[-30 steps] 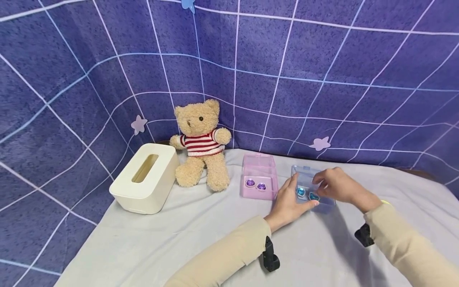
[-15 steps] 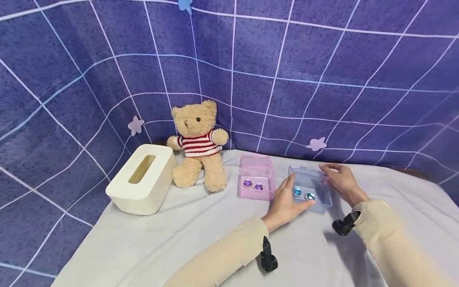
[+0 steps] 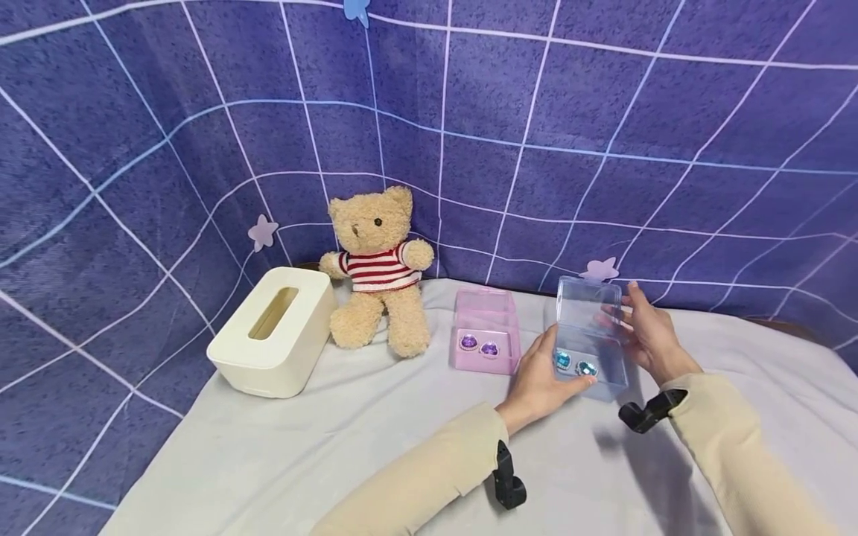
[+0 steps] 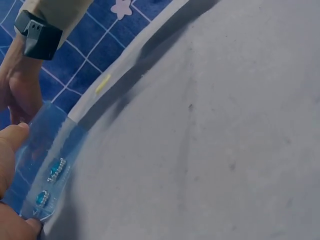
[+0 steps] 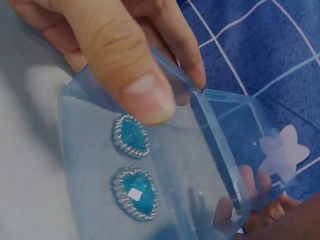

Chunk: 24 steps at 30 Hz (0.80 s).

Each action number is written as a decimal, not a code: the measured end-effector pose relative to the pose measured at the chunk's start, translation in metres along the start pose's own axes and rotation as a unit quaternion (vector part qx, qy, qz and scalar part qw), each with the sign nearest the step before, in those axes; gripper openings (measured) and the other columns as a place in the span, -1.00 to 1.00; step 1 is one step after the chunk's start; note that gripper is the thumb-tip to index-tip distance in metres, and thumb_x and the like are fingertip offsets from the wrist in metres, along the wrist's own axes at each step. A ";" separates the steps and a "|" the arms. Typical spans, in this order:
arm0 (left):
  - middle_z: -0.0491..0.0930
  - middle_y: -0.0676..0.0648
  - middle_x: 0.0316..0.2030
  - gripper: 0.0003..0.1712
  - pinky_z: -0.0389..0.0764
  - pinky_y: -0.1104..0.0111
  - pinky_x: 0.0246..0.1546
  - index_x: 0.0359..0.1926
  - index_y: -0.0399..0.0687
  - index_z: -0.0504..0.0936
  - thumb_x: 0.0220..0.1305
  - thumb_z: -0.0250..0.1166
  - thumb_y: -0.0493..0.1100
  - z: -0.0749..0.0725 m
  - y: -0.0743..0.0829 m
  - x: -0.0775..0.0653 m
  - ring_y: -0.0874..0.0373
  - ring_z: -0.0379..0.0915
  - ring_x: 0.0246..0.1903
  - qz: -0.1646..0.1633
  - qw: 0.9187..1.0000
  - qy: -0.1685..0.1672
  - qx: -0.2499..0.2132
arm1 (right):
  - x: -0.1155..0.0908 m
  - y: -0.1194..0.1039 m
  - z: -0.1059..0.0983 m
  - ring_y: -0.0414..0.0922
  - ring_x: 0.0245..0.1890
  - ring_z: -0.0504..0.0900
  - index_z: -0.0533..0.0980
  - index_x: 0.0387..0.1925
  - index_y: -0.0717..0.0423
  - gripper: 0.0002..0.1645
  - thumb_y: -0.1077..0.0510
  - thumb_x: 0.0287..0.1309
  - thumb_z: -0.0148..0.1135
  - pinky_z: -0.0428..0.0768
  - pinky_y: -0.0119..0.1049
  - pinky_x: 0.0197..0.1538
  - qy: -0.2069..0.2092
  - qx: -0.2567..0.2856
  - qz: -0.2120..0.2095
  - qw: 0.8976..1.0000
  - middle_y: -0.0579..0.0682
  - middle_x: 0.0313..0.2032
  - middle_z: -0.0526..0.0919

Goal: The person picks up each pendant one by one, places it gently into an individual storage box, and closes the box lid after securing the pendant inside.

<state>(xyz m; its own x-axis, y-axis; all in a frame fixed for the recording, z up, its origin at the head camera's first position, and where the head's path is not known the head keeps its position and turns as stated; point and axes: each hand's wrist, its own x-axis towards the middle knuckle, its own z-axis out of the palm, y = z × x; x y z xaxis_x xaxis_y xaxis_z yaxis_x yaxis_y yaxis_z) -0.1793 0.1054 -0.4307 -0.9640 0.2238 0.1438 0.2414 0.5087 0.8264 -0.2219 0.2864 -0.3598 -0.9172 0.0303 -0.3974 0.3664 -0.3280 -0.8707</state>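
A clear blue plastic box [image 3: 606, 365] lies on the cloth, its hinged lid [image 3: 585, 301] standing up at the back. Two blue gem pieces with beaded silver rims sit inside, the right one [image 3: 586, 369] beside the left one [image 3: 562, 360]. My left hand [image 3: 539, 383] grips the box's left side, thumb along the front; its thumb [image 5: 147, 97] looms large in the right wrist view. My right hand [image 3: 653, 339] is at the lid's right edge, relaxed fingers reaching behind it and showing through the plastic.
Left of the blue box stands a pink box [image 3: 485, 365], lid raised, with two purple gem pieces. A teddy bear [image 3: 378, 272] sits against the blue grid curtain [image 3: 375, 141]. A cream tissue box [image 3: 275, 335] stands at the left of the white cloth [image 3: 402, 417].
My right hand has left the gems and moved to the lid's right side. The blue lid has swung from lying back to nearly upright. My left hand keeps its grip.
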 end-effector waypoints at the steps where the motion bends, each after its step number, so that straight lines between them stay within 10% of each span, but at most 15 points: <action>1: 0.31 0.02 0.39 0.13 0.36 0.30 0.35 0.47 0.04 0.13 -0.06 0.51 0.18 0.001 0.000 0.000 0.08 0.30 0.33 -0.005 1.000 0.000 -0.004 | -0.001 -0.001 0.000 -0.25 -0.37 0.74 0.25 -0.04 -0.07 -0.45 -0.39 0.27 -0.09 0.63 -0.26 -0.24 0.002 -0.003 0.000 1.000 -0.23 -0.43 0.71; 10: 0.33 0.04 0.37 0.16 0.39 0.29 0.32 0.47 0.11 0.10 -0.10 0.54 0.14 0.002 -0.001 -0.002 0.10 0.32 0.31 -0.021 0.999 0.008 -0.025 | -0.011 0.005 -0.006 -0.33 -0.24 0.70 0.53 -0.25 -0.18 -0.53 -0.41 0.22 0.00 0.51 -0.27 -0.10 -0.020 -0.065 -0.036 0.997 -0.31 -0.35 0.68; 16: 0.32 0.03 0.37 0.22 0.42 0.23 0.30 0.49 0.16 0.03 -0.12 0.54 0.13 0.003 0.001 -0.002 0.08 0.33 0.30 -0.018 0.999 0.007 -0.037 | -0.021 0.012 -0.027 -0.27 -0.13 0.70 0.60 -0.19 -0.08 -0.65 -0.14 0.41 -0.04 0.61 -0.39 -0.08 -0.132 -0.047 -0.081 0.987 -0.19 -0.21 0.73; 24: 0.25 0.08 0.41 0.24 0.40 0.04 0.30 0.50 0.46 -0.15 -0.08 0.40 0.41 0.002 0.005 -0.004 0.02 0.28 0.33 -0.035 0.997 -0.003 -0.073 | -0.031 0.032 -0.056 -0.27 0.19 0.53 0.45 0.19 0.20 -0.51 0.40 0.43 -0.32 0.52 -0.40 0.24 -0.346 -0.023 -0.143 0.927 -0.11 0.21 0.55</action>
<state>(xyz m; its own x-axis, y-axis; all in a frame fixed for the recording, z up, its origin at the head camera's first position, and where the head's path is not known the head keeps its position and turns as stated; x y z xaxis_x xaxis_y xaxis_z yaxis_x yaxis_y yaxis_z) -0.1742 0.1087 -0.4282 -0.9773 0.1964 0.0798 0.1538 0.3978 0.9045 -0.1733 0.3282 -0.3914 -0.8528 -0.5084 0.1190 0.0843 -0.3590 -0.9295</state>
